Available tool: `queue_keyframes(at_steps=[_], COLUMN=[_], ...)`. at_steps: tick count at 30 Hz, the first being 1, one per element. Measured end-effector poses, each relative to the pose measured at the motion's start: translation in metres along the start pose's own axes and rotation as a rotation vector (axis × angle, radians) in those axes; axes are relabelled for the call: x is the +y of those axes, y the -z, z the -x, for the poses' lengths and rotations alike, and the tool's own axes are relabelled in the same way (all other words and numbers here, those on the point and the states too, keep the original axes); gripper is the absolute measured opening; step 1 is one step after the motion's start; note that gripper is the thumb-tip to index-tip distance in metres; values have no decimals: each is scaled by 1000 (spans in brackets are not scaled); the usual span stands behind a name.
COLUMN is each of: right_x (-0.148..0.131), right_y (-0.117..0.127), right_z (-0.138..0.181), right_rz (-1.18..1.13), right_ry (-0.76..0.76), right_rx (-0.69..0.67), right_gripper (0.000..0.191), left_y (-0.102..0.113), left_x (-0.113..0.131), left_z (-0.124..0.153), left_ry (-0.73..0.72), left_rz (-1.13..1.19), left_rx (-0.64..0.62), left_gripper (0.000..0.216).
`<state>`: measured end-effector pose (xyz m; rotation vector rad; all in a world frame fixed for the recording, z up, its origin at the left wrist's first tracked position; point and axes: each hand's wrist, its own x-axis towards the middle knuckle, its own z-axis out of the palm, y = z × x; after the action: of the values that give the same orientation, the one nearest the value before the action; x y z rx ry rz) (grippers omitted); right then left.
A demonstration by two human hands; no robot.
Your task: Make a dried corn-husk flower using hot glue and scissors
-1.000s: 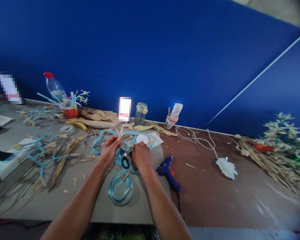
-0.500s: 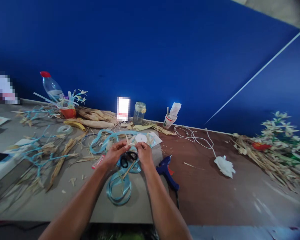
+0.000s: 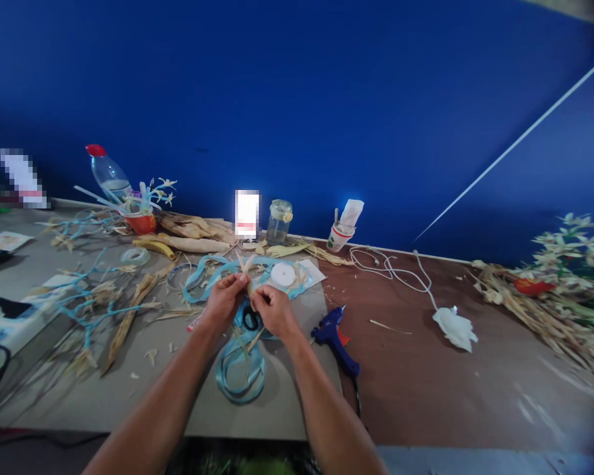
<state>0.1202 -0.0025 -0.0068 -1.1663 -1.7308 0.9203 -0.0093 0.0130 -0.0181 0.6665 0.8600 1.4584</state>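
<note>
Tabletop [image 3: 280, 402]: spool [image 3: 282, 272] clearer of right hand [image 3: 277, 313]

Just right of the right hand [image 3: 273, 311], a blue glue gun [image 3: 337, 342] stands in the way; past it, a hand could cross the brown tabletop [image 3: 406, 389] up to a white cable [image 3: 410, 285] and crumpled wad [image 3: 455, 328]; dark scissors [image 3: 250, 319] and coiled blue ribbon [image 3: 221, 377] obstruct nearer; branching stems [image 3: 88, 321] block leftward.

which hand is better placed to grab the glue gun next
Probably the right hand: the blue glue gun lies to its right, nearer than to the left hand.
</note>
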Motion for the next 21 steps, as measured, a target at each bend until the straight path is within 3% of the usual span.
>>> queue_keyframes(at_steps=[15, 21], right_x=[0, 3], right_y=[5, 15], right_z=[-1, -2], right_rz=[12, -108], right_ry=[-45, -84], right_rx=[-101, -135], right_gripper=[20, 21], left_y=[-5, 7], left_x=[5, 14], left_z=[-4, -11], left_ry=[-137, -180], left_rz=[56, -3], left_rx=[255, 330], left_gripper=[15, 17])
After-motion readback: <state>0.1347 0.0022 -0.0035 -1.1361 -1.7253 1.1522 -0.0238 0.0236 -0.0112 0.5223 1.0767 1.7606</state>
